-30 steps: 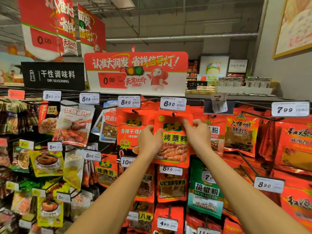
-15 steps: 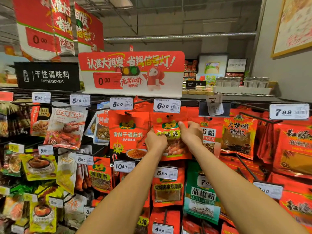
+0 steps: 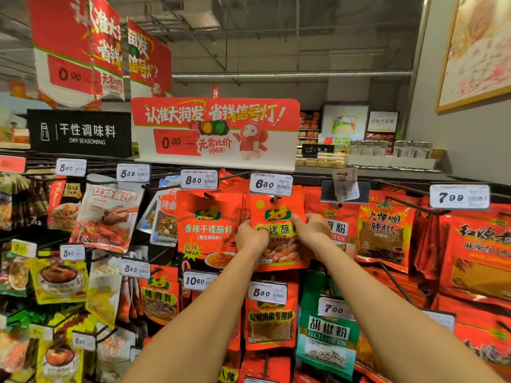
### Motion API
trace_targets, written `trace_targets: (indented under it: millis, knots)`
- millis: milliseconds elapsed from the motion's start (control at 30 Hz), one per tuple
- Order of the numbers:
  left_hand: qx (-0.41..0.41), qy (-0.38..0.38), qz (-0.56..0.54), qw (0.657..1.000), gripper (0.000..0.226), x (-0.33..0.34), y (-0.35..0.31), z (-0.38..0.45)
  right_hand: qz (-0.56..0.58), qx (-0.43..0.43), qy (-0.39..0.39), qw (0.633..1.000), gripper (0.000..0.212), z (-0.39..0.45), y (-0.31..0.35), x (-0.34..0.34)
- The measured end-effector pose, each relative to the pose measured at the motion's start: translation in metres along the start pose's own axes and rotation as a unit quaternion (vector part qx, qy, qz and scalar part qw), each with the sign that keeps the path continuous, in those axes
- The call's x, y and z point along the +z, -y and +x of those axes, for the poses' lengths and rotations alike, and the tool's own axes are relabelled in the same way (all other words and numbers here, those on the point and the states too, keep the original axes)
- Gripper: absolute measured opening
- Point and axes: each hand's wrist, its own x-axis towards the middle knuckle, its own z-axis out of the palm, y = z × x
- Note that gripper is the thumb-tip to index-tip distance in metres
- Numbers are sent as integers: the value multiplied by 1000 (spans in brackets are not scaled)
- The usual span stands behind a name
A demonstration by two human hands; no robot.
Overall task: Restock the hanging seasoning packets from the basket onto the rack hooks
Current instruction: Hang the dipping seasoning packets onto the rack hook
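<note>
step: hanging red seasoning packet (image 3: 278, 236) | left hand (image 3: 250, 239), right hand (image 3: 312, 233) pinching its sides | next: seat hole on hook (image 3: 273, 199) above fingers

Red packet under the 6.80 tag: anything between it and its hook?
Nothing visible. Both hands, left hand and right hand, grip the red packet at its sides, and its top hole sits at the hook just under the 6.80 price tag. Whether it is fully threaded cannot be told.

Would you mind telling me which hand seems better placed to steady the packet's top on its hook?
Probably the right hand: it grips the red packet higher, nearer the hook hole, than the left hand.
</note>
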Motion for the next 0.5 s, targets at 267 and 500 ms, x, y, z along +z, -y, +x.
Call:
trace_targets:
  millis: [267,500]
  knots:
    - [74,69,2,995,48,-31,11,-43,37,-93,-79,992,23,-76,-39,-30]
    - [25,106,-129,986,13,-76,52,-97,270,-49,44,961,23,-160,-79,-52]
